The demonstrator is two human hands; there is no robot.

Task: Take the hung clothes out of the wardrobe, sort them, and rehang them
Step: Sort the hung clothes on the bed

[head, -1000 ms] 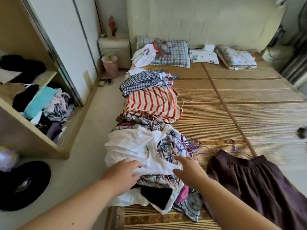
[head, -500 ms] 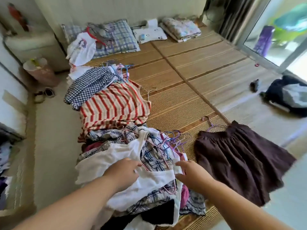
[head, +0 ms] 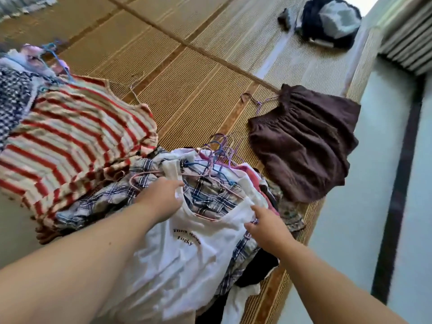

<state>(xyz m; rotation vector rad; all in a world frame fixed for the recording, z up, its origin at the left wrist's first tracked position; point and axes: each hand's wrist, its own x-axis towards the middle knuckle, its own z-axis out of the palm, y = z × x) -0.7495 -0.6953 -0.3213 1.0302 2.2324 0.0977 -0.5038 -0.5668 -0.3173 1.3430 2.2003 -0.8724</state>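
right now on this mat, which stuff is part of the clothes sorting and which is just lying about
Part of the job: white top, gripped by left hand and right hand; plaid shirt; striped top; brown skirt; bunch of hangers.
Just lying about: dark bag at the far edge.
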